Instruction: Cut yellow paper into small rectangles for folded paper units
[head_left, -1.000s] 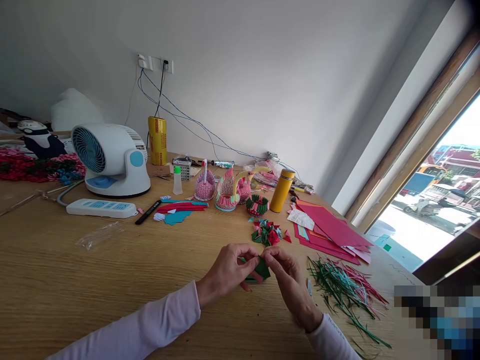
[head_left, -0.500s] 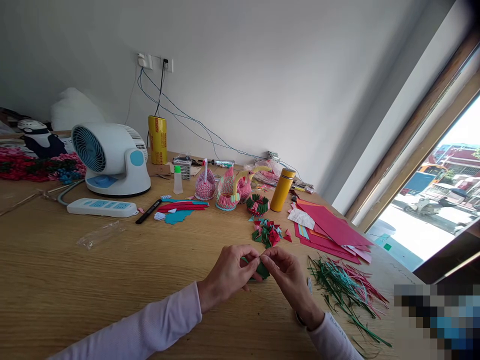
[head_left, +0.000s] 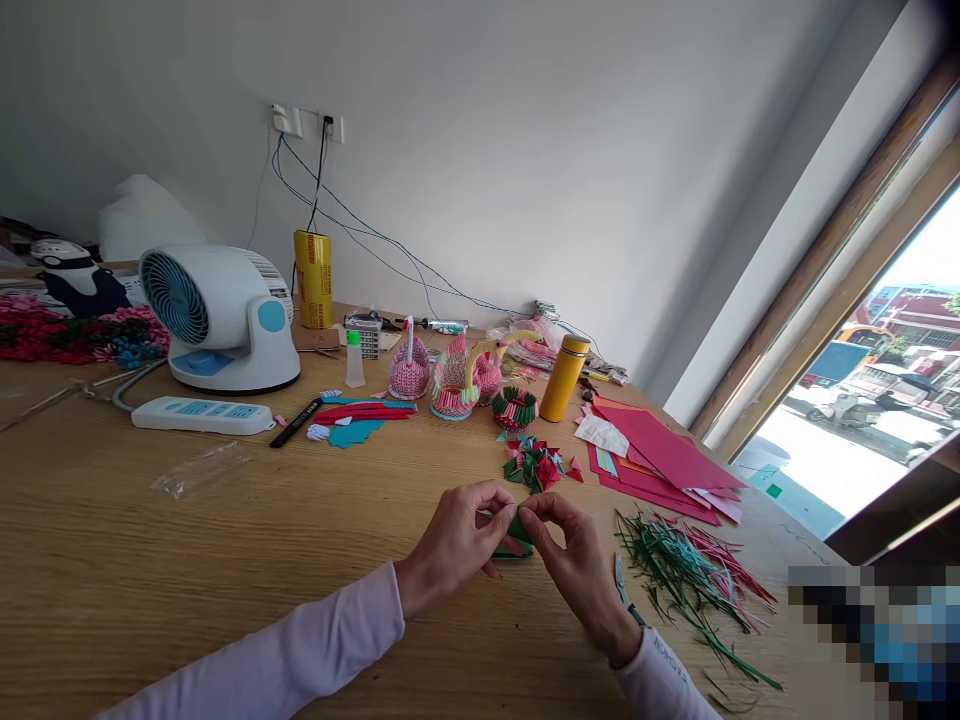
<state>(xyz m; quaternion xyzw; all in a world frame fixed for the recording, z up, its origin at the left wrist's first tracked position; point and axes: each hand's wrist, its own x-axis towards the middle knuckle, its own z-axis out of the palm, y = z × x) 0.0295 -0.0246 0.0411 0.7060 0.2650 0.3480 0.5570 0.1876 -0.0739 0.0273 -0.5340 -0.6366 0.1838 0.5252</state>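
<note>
Between my two hands is a small piece of green paper [head_left: 519, 528], partly covered by fingers. My left hand [head_left: 463, 540] pinches it from the left with thumb and index finger. From the right, my right hand [head_left: 571, 555] pinches its upper edge, the fingertips almost meeting the left ones. More green paper shows low under the left fingers; whether it is the same piece I cannot tell. Just beyond lies a pile of folded paper triangles [head_left: 541, 464] in green, red and pink. Scissors [head_left: 622, 580] lie beside my right wrist, partly hidden by it.
Thin paper strips [head_left: 694, 570] and red paper sheets [head_left: 667, 455] lie to the right. Behind stand folded-paper swans [head_left: 454, 385], a green-red paper ring [head_left: 515, 408] and a yellow flask [head_left: 565, 380]. At left are a fan [head_left: 225, 320], a power strip [head_left: 202, 413] and a black cutter [head_left: 295, 423].
My fingers have shifted slightly on the green paper, and its upper part now shows between them. My right hand has moved a little left, uncovering more of the scissors.
</note>
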